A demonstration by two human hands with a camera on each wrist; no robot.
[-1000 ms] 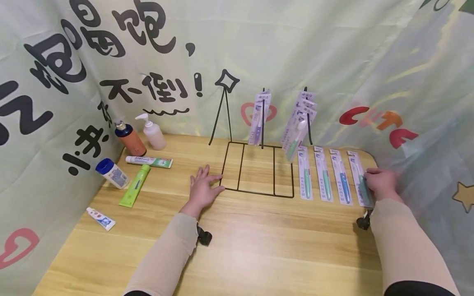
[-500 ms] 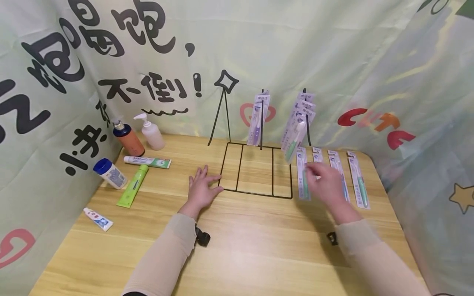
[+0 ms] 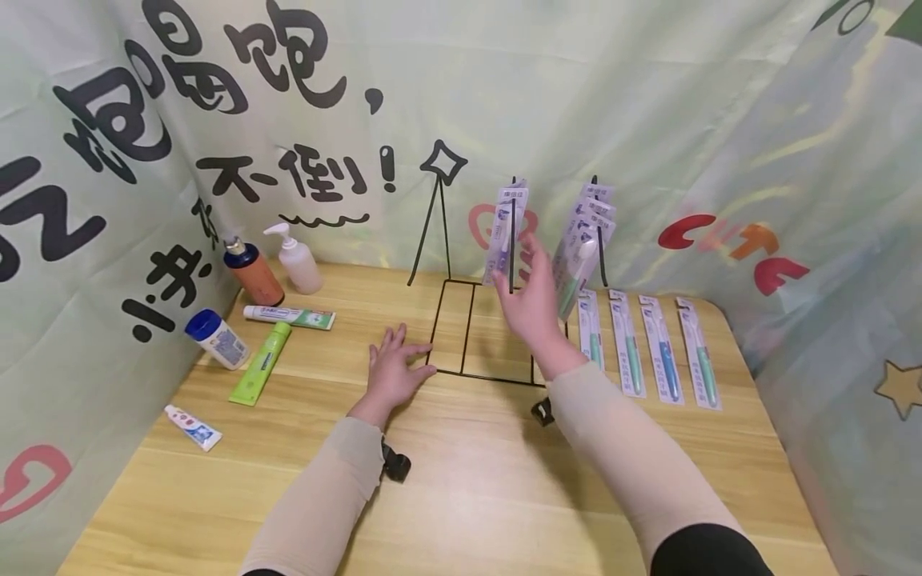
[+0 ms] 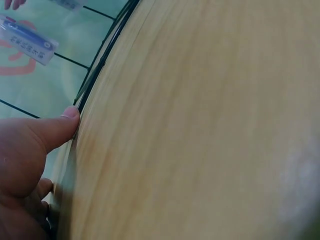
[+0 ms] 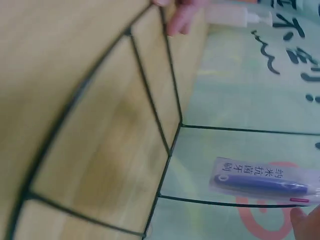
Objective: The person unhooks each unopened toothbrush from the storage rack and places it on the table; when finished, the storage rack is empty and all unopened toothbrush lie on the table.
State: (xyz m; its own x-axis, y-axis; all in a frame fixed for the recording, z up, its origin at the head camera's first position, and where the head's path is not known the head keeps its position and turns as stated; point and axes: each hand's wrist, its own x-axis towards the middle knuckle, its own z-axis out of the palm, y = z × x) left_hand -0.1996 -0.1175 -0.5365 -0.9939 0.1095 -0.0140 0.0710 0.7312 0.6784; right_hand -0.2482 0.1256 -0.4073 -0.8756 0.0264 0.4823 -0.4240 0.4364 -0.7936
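A black wire display rack [image 3: 497, 378] stands on the table. My left hand [image 3: 393, 370] rests at its front left corner, fingers spread, thumb against the wire [image 4: 90, 87]. A purple packaged toothbrush [image 3: 497, 244] hangs on the rack's middle hook, with another pack behind it; its purple handle also shows in the right wrist view. My right hand [image 3: 531, 300] is raised right at this pack's lower part, thumb and fingers apart, nothing gripped. To its right, several packaged toothbrushes [image 3: 576, 276] hang on the right hook, the front one green-handled and partly behind the hand.
Several packaged toothbrushes [image 3: 664, 352] lie in a row on the table's right side. At left are an orange bottle [image 3: 258, 276], a pink pump bottle [image 3: 299, 262], a blue-capped bottle [image 3: 218, 339] and toothpaste tubes [image 3: 261, 364]. Printed curtains [image 3: 403, 96] stand behind the table.
My right hand has moved left from the far-right toothbrush on the table, across the row, and up to the middle hook. The left hand has stayed at the rack's corner.
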